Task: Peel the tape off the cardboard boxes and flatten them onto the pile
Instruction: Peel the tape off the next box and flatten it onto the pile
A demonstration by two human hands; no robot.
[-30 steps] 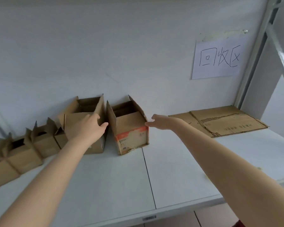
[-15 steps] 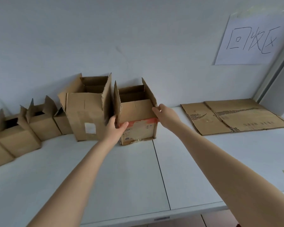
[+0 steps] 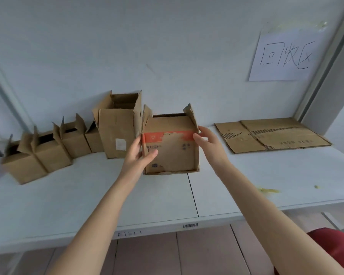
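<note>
So the left hand [image 3: 139,153] is clamped on the left edge of a small brown cardboard box [image 3: 171,153], thumb across the front face and the other fingers round the corner. The right hand [image 3: 209,143] grips the opposite edge the same way, thumb tip on the front and fingers along the right side. That box is near the middle of the white table [image 3: 246,185], top flaps sticking up. Honestly can't tell if its bottom is sitting on the surface or lifted a hair. A ragged orange tape band [image 3: 167,136] runs across the upper front, half torn away, and both thumbs are right by its ends.

Just left of it, almost touching, is a taller open brown carton with a white label [image 3: 117,132]. Further left, a row of smaller open brown boxes [image 3: 48,153] sits against the wall. Off to the right, well apart from the held box, a pile of flattened brown cardboard sheets [image 3: 270,134] lies flat. Above that, a white paper sign with handwritten characters [image 3: 284,56] is stuck to the wall. There's a yellowish smear [image 3: 268,190] on the table, and a barcode sticker [image 3: 190,225] on its front edge.
</note>
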